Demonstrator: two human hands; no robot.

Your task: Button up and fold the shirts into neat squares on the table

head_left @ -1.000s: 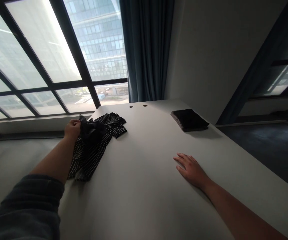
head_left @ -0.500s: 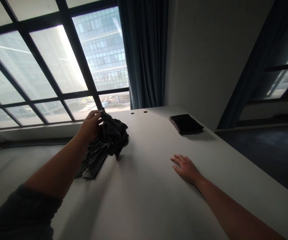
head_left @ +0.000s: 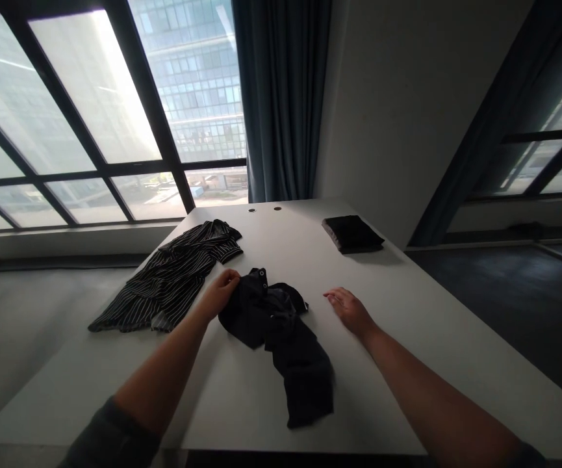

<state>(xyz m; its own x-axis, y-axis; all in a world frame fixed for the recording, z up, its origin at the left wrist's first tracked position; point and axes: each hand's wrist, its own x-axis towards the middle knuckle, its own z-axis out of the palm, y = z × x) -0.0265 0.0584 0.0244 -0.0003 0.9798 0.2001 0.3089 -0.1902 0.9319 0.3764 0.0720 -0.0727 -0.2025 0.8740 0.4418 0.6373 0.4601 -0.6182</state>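
A crumpled black garment (head_left: pixel 290 338) with small round metal fittings near its top edge lies across the middle of the table, one long section trailing toward the front. My left hand (head_left: pixel 221 292) pinches its upper left edge. To the right of the garment, my right hand (head_left: pixel 349 309) hovers at or just over the tabletop, fingers stretched out and holding nothing. It is apart from the cloth. Beyond my left hand, a black garment with thin white stripes (head_left: pixel 168 279) lies spread and wrinkled along the table's left side.
A folded black cloth stack (head_left: pixel 353 234) sits at the back right of the white table (head_left: pixel 281 240). Two round holes (head_left: pixel 277 208) are set near the far edge. A dark blue curtain (head_left: pixel 281 104) and large windows (head_left: pixel 100 91) stand behind.
My left hand has carried the black garment from over the striped one to the table's middle, where it hangs out longer. My right hand has shifted slightly up and left in view.
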